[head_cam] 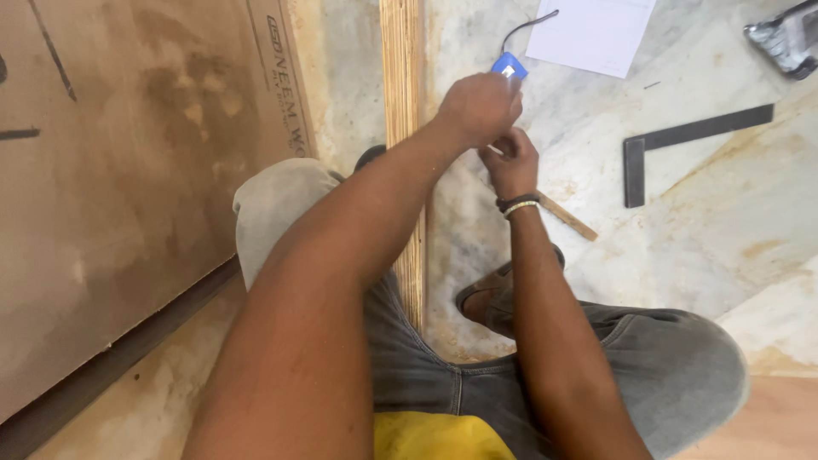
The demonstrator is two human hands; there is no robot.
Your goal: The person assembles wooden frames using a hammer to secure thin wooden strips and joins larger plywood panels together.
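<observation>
My left hand (479, 106) is a closed fist over the marble floor, beside the edge of a tall plywood strip (402, 77). A small blue tool (509, 66) with a black cord sticks out of the top of that fist. Just below it, my right hand (511, 162), which wears a dark and a pale wristband, is curled around a thin wooden stick (569, 219). The stick runs out past the wrist toward the lower right. The two hands nearly touch. My fingertips are hidden.
A large brown plywood sheet (119, 187) fills the left side. A dark steel try square (682, 136), a white sheet of paper (592, 34) and a shiny metal object (788, 38) lie on the floor (716, 230) to the right. My knees and feet are below the hands.
</observation>
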